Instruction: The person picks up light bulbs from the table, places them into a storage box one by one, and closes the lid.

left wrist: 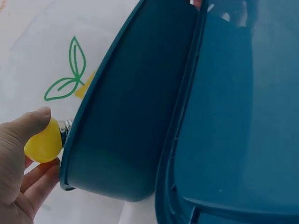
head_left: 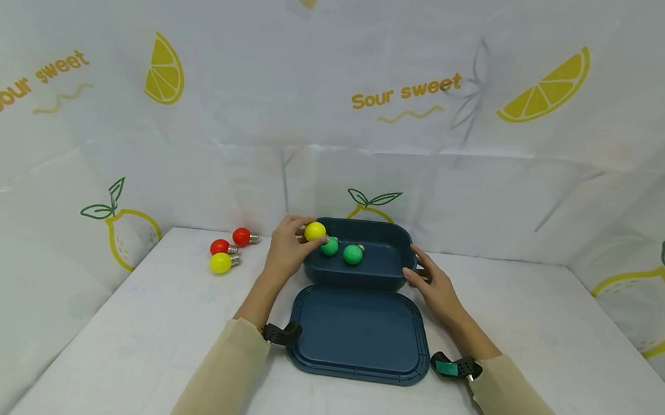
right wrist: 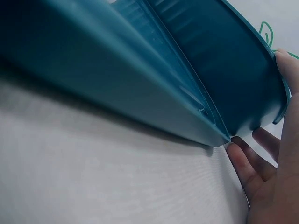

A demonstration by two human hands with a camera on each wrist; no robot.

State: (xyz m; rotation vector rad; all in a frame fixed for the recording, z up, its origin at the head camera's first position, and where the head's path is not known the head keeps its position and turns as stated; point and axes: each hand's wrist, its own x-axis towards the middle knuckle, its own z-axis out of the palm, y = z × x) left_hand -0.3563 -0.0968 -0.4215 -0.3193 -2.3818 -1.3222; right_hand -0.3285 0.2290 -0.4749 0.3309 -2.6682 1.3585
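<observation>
My left hand pinches a yellow light bulb between thumb and fingers over the left end of a dark blue box. In the left wrist view the same yellow bulb has its metal screw base toward the box rim. Two green bulbs, a left one and a right one, lie inside the box. At the box's right end, my right hand holds the wall. The right wrist view shows its thumb at the rim and its fingers lower down on the outside.
In front of the box lies its dark blue lid, flat on the white table. Left of my left hand are a yellow bulb and two red bulbs, one nearer and one farther back. A printed white sheet hangs behind.
</observation>
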